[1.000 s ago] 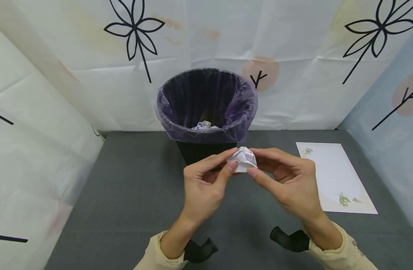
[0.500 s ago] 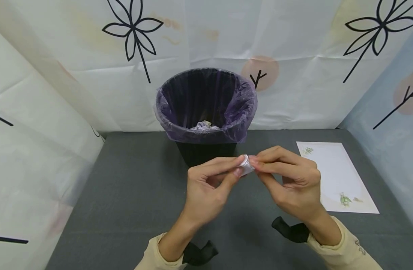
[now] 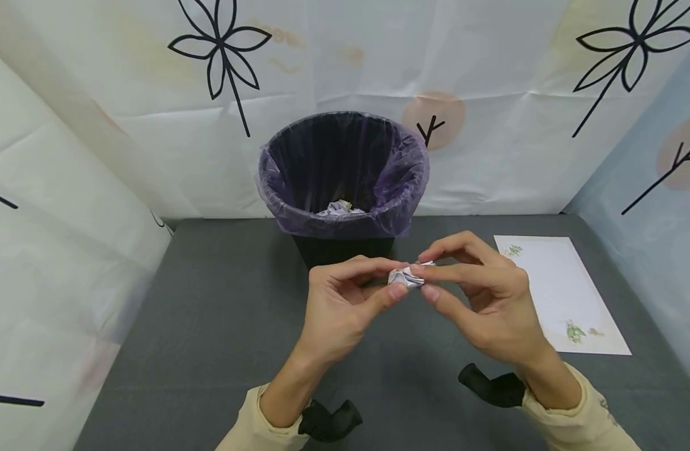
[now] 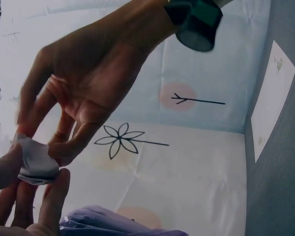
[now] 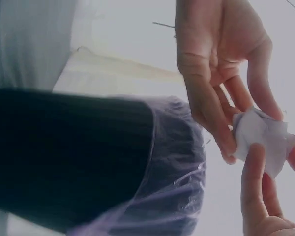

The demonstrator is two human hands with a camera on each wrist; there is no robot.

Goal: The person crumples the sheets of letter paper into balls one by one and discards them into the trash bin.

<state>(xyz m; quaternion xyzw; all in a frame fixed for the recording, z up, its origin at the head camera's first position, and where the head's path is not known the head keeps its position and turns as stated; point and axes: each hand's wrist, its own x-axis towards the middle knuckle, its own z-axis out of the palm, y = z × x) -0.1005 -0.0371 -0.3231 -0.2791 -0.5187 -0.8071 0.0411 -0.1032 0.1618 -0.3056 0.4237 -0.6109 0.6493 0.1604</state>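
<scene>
The paper (image 3: 404, 277), with no clear long axis, lies between left hand (image 3: 339, 307) and right hand (image 3: 491, 304), fingers of both pinching its opposite sides, on the near side of the bin (image 3: 341, 250).

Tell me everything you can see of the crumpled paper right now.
The crumpled paper is a small, whitish wad with creased faces and uneven edges; dark lines show on it, folds or print, I can't tell which. It looks like thin paper. It is held up off the table, nearer the person than the bin, gripped between left hand and right hand.
</scene>
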